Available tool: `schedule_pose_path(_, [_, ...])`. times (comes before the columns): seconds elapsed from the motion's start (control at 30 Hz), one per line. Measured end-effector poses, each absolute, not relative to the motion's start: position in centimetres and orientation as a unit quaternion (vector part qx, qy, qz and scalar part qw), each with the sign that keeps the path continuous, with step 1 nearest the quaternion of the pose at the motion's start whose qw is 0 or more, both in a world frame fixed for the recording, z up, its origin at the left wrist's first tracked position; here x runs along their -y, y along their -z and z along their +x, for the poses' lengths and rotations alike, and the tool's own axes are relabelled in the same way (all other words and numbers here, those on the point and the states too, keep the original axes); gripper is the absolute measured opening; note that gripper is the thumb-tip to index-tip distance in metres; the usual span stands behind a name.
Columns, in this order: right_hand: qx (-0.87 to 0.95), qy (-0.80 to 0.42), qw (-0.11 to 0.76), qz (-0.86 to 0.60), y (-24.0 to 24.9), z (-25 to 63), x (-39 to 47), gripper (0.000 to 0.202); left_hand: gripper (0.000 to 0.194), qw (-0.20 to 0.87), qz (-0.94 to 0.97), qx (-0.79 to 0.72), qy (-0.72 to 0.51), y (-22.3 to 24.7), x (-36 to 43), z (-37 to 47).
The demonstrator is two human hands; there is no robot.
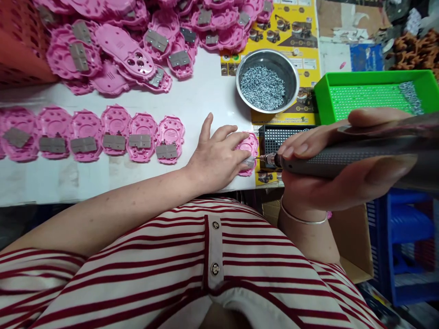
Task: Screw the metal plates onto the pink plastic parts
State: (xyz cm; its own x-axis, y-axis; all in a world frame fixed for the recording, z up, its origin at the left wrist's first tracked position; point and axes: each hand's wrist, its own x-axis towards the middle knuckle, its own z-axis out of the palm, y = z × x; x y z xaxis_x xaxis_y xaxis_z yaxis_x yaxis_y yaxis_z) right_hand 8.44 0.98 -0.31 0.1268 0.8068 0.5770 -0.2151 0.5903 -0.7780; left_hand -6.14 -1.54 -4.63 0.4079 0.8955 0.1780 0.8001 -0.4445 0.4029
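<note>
My left hand holds a pink plastic casing down near the table's front edge. Its fingertips cover much of the casing and a grey metal plate on it, while the thumb points away. My right hand is wrapped around a dark electric screwdriver lying level. The bit tip reaches the casing's right side, beside my left fingertips; whether a screw sits under it I cannot see. Behind the casing stands a metal bowl full of small screws.
A row of pink casings with grey plates runs leftward. More casings are heaped behind, beside a red basket. A black perforated tray lies by the screwdriver; a green tray with some screws stands right.
</note>
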Motion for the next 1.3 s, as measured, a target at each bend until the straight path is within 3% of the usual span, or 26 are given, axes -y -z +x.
schedule_pose_path(1.3, [0.589,-0.340,0.683,-0.268,0.6,8.8,-1.8,0.024,0.016,0.120,0.828,-0.513,-0.192,4.8,1.6,-6.3])
